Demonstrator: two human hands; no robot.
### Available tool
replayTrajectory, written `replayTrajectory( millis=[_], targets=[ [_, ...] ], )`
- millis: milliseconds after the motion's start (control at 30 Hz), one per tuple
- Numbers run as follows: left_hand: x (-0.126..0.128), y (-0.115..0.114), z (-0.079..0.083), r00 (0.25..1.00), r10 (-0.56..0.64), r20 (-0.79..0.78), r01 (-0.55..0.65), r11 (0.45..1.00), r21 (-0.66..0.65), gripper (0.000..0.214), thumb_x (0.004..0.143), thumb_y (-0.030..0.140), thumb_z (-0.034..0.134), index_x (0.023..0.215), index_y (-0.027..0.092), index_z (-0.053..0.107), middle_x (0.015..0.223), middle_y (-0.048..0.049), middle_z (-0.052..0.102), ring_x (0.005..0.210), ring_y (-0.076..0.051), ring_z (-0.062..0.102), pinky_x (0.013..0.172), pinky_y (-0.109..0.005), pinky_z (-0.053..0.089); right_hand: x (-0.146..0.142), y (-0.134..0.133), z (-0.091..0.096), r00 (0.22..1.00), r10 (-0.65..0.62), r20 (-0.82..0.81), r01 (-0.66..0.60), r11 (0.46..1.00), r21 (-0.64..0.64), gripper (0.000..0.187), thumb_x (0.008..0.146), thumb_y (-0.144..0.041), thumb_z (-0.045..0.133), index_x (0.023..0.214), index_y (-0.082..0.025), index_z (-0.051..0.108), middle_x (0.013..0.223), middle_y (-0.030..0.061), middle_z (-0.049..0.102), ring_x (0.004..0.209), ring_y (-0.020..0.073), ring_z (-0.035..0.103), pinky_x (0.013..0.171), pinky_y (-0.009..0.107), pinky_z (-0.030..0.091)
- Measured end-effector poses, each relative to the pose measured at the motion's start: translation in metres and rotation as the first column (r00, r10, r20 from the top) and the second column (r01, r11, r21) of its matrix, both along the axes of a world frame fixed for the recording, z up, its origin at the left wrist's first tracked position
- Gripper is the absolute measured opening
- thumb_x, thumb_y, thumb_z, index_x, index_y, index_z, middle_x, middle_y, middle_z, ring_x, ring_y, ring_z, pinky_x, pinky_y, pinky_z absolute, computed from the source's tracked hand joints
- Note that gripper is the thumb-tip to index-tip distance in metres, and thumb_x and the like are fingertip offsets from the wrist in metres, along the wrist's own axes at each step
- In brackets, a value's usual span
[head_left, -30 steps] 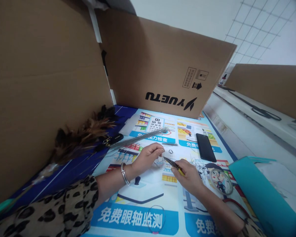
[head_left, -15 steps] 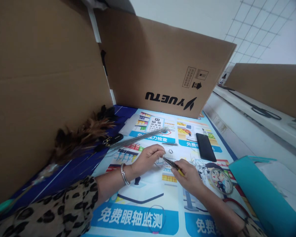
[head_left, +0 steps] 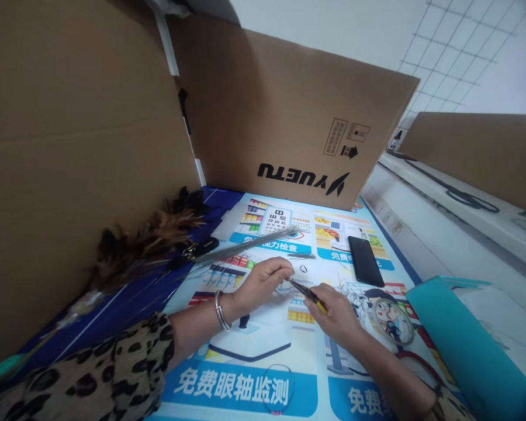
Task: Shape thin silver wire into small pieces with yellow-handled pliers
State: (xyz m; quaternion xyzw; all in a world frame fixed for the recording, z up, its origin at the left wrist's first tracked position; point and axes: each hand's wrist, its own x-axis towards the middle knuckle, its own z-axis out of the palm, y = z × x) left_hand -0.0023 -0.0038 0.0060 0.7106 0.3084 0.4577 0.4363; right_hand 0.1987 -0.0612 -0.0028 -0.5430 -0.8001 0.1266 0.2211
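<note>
My right hand [head_left: 333, 310] is closed around a pair of pliers [head_left: 309, 293] with dark jaws and yellow on the handles. The jaw tips reach to the fingers of my left hand [head_left: 266, 279], which pinches a thin piece of wire [head_left: 284, 289] bent into a loop below the fingertips. Fine detail at the jaws is too small to make out. Just beyond lies a small dark ring [head_left: 303, 269]. A bundle of straight thin wires [head_left: 249, 244] lies behind my left hand, and a few short dark wire pieces [head_left: 302, 255] rest close to it.
A black phone [head_left: 366, 261] lies at the right, with a roll of clear tape [head_left: 393, 323] nearer me. A teal box [head_left: 469, 345] stands at the right edge. Brown feathers [head_left: 153, 240] lie along the left. Cardboard panels [head_left: 289, 111] enclose the back and left. A thin wire loop [head_left: 279, 388] lies in front.
</note>
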Motion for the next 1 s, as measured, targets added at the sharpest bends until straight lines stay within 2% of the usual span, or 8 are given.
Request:
replayTrajectory(
  millis=[200,500,1000],
  targets=[
    [-0.0003,0.0003,-0.0009,1.000,-0.004,0.006,0.004,1.000,0.000,0.019,0.083,0.026,0.045,0.074,0.015,0.057,0.071,-0.0012,0.055,0.068,-0.011,0.050,0.066,-0.023,0.041,0.0002,0.0006,-0.0016,1.000,-0.003,0.015,0.003,1.000,0.017,0.019,0.083,-0.032,0.043,0.092,-0.023,0.057,0.082,0.0021,0.057,0.075,0.0143,0.054,0.066,0.024,0.041],
    [0.0000,-0.0020,0.0010,0.999,0.043,-0.018,-0.042,0.998,0.055,0.019,0.083,0.027,0.046,0.076,0.015,0.058,0.075,-0.0028,0.057,0.072,-0.013,0.052,0.070,-0.025,0.042,-0.0015,-0.0018,0.0004,0.995,-0.047,0.084,0.035,0.989,0.144,0.022,0.084,-0.033,0.042,0.096,-0.020,0.056,0.083,0.0053,0.055,0.077,0.0158,0.053,0.068,0.025,0.042],
    [-0.0001,-0.0055,0.0027,0.998,0.063,-0.009,-0.062,0.994,0.088,0.018,0.085,0.024,0.044,0.077,0.015,0.057,0.074,-0.0022,0.056,0.072,-0.012,0.051,0.069,-0.024,0.041,-0.0022,-0.0028,0.0010,0.996,-0.042,0.075,0.032,0.991,0.129,0.021,0.085,-0.033,0.041,0.093,-0.020,0.055,0.081,0.0048,0.055,0.076,0.0155,0.052,0.067,0.025,0.041]
  ],
)
